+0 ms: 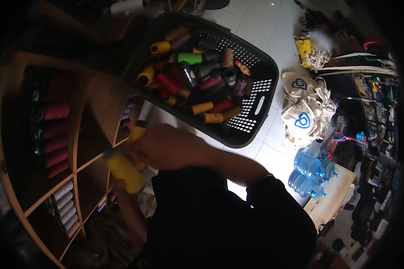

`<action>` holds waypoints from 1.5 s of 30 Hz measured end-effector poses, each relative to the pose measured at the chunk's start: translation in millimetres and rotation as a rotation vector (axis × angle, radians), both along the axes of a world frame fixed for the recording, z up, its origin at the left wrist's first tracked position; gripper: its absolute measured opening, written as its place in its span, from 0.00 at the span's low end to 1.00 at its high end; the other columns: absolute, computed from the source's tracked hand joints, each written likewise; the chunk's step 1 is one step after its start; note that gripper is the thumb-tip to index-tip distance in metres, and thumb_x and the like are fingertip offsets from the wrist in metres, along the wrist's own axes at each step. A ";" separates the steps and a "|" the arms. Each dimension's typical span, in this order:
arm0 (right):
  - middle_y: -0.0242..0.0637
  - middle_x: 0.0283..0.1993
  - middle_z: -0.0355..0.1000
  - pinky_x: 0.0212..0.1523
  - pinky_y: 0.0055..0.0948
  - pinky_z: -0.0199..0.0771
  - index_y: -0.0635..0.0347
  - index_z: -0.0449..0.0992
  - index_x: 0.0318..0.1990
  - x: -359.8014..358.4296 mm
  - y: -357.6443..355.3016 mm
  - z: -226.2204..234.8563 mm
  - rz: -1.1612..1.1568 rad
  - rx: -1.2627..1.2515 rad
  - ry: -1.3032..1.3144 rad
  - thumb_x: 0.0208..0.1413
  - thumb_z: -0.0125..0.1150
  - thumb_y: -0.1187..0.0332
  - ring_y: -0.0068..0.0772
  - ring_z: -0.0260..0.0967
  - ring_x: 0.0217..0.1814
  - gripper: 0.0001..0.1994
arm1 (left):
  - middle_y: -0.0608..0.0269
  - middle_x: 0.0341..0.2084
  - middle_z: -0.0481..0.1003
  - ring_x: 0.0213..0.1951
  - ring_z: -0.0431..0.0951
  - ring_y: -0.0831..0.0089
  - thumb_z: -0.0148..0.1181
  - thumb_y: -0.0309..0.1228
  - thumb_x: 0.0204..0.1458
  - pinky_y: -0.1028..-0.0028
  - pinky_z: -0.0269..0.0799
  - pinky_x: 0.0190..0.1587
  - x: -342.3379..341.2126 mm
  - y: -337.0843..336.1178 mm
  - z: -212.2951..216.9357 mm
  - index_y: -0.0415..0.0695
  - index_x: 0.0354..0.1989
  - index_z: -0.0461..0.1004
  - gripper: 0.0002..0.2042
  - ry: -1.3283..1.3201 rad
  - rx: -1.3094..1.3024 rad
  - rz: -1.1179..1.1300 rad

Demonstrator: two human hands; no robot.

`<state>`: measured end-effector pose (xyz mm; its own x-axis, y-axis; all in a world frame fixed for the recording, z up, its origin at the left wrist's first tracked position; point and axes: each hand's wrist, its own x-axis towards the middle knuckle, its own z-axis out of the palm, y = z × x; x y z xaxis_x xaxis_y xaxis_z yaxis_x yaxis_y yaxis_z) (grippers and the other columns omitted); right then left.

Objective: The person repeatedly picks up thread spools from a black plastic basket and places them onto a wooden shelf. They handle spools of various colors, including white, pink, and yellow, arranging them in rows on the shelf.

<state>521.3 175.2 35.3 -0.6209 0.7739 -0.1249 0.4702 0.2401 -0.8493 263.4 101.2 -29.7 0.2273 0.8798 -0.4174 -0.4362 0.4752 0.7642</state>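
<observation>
My left hand [120, 190], low beside the shelf, is closed round the lower end of a large yellow thread spool [126, 174] with a bluish tip. My right hand [159, 147] is just above it, blurred by motion, its fingers curled at a second yellow thread spool [137, 133] that they partly cover. Beyond my hands, a dark perforated plastic basket [267, 96] holds a jumble of thread spools, among them a bright green spool [189, 58], a red spool [165, 83] and a brown spool [227, 58].
A wooden compartment shelf [76, 193] on the left holds rows of red spools [56, 144], white spools [66, 208] and purple spools [128, 110]. On the right are cream cloth bags [303, 107], large blue water bottles [307, 166] and a pale table [334, 190]. The floor [267, 148] is tiled.
</observation>
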 end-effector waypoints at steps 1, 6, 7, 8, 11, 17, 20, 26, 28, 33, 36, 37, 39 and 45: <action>0.44 0.28 0.75 0.39 0.40 0.73 0.59 0.77 0.38 0.7 -11.2 -7.9 -0.050 0.023 -0.026 0.56 0.54 0.66 0.50 0.74 0.34 0.09 | 0.56 0.46 0.70 0.46 0.73 0.60 0.63 0.46 0.40 0.59 0.70 0.49 10.9 4.5 -0.3 0.41 0.59 0.59 0.38 -0.148 -0.007 0.121; 0.42 0.37 0.75 0.46 0.39 0.72 0.56 0.77 0.40 67.1 -50.7 -75.8 -0.306 -0.304 0.113 0.57 0.55 0.60 0.44 0.73 0.41 0.11 | 0.52 0.50 0.65 0.55 0.65 0.50 0.65 0.48 0.41 0.57 0.64 0.55 33.7 22.8 13.5 0.43 0.50 0.64 0.31 -0.507 0.109 0.004; 0.42 0.43 0.74 0.49 0.37 0.71 0.55 0.76 0.43 87.2 -57.1 -120.5 -0.426 -0.201 -0.176 0.57 0.56 0.59 0.43 0.72 0.46 0.12 | 0.49 0.51 0.64 0.55 0.65 0.47 0.66 0.49 0.41 0.56 0.65 0.55 27.3 16.5 16.9 0.43 0.48 0.64 0.31 -0.477 0.107 0.034; 0.41 0.44 0.74 0.50 0.38 0.72 0.54 0.75 0.47 121.1 -57.8 -130.1 -0.554 -0.363 -0.317 0.55 0.58 0.59 0.44 0.71 0.50 0.15 | 0.47 0.52 0.63 0.55 0.65 0.43 0.66 0.50 0.41 0.56 0.66 0.54 23.7 18.2 10.2 0.43 0.47 0.64 0.31 -0.470 0.092 0.027; 0.44 0.49 0.73 0.51 0.41 0.73 0.50 0.72 0.52 190.6 -56.1 -231.5 -0.550 -0.265 -0.851 0.51 0.60 0.60 0.45 0.71 0.54 0.20 | 0.44 0.57 0.58 0.58 0.62 0.44 0.67 0.50 0.42 0.54 0.65 0.56 18.6 12.1 11.7 0.43 0.47 0.64 0.30 -0.545 0.162 0.008; 0.42 0.53 0.70 0.45 0.45 0.78 0.43 0.65 0.59 229.2 -76.9 -322.5 -0.627 -0.010 -0.810 0.49 0.59 0.68 0.52 0.72 0.50 0.26 | 0.41 0.62 0.52 0.63 0.56 0.41 0.70 0.47 0.42 0.51 0.62 0.62 -5.8 0.7 9.8 0.43 0.46 0.64 0.29 -0.441 0.113 0.123; 0.41 0.50 0.71 0.42 0.45 0.79 0.41 0.63 0.61 230.2 -69.8 -323.2 -0.507 -0.041 -0.982 0.47 0.61 0.71 0.49 0.72 0.48 0.30 | 0.40 0.62 0.50 0.62 0.56 0.40 0.69 0.48 0.43 0.49 0.62 0.61 -6.5 -1.9 13.8 0.42 0.46 0.64 0.30 -0.486 0.156 0.135; 0.46 0.53 0.67 0.44 0.45 0.78 0.52 0.72 0.52 238.7 -85.5 -322.2 -0.486 -0.072 -1.079 0.47 0.61 0.73 0.49 0.72 0.48 0.21 | 0.38 0.62 0.49 0.59 0.60 0.42 0.68 0.48 0.44 0.49 0.66 0.54 -4.5 1.2 9.3 0.43 0.46 0.65 0.28 -0.663 0.113 0.090; 0.50 0.53 0.67 0.52 0.45 0.74 0.53 0.61 0.62 238.7 -80.4 -321.0 -0.473 -0.145 -1.054 0.41 0.68 0.71 0.52 0.68 0.55 0.37 | 0.37 0.61 0.52 0.57 0.62 0.42 0.66 0.48 0.45 0.50 0.66 0.54 2.3 -0.5 15.8 0.43 0.47 0.65 0.28 -0.715 0.058 0.086; 0.45 0.53 0.69 0.56 0.37 0.70 0.58 0.64 0.58 236.4 -69.0 -253.2 -0.539 -0.248 -0.504 0.35 0.73 0.69 0.45 0.68 0.55 0.37 | 0.37 0.62 0.50 0.54 0.62 0.44 0.67 0.50 0.43 0.51 0.68 0.50 1.0 -0.1 6.4 0.45 0.50 0.67 0.30 -0.790 0.043 0.085; 0.45 0.51 0.69 0.54 0.38 0.70 0.59 0.67 0.54 223.7 -69.3 -240.1 -0.755 -0.139 -0.257 0.33 0.74 0.68 0.44 0.69 0.53 0.35 | 0.36 0.62 0.49 0.52 0.61 0.44 0.68 0.51 0.43 0.52 0.70 0.48 2.0 -0.1 6.1 0.44 0.51 0.67 0.32 -0.801 0.023 0.099; 0.45 0.51 0.69 0.54 0.38 0.70 0.59 0.68 0.54 218.4 -65.8 -236.8 -0.719 -0.093 -0.336 0.34 0.74 0.67 0.44 0.69 0.53 0.34 | 0.36 0.62 0.48 0.52 0.62 0.43 0.67 0.51 0.43 0.51 0.70 0.48 2.4 0.8 5.0 0.43 0.51 0.66 0.32 -0.803 0.025 0.092; 0.46 0.51 0.69 0.54 0.39 0.70 0.58 0.69 0.54 202.0 -52.1 -228.5 -0.625 -0.102 -0.523 0.35 0.74 0.64 0.46 0.69 0.53 0.34 | 0.36 0.62 0.48 0.52 0.62 0.42 0.67 0.52 0.43 0.51 0.70 0.48 3.4 1.3 5.2 0.43 0.50 0.66 0.32 -0.811 0.033 0.090; 0.49 0.52 0.69 0.54 0.42 0.70 0.56 0.71 0.53 120.4 1.5 -233.1 -0.462 0.080 -0.816 0.40 0.70 0.56 0.51 0.66 0.56 0.30 | 0.33 0.60 0.51 0.51 0.65 0.41 0.61 0.56 0.46 0.49 0.70 0.48 -1.0 -4.3 18.1 0.41 0.47 0.68 0.31 -0.706 0.068 0.187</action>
<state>641.7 176.7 -197.8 0.0057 0.9469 -0.3214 0.9759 -0.0754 -0.2047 262.5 96.8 -11.6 0.2654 0.9491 -0.1697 -0.9047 0.3060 0.2965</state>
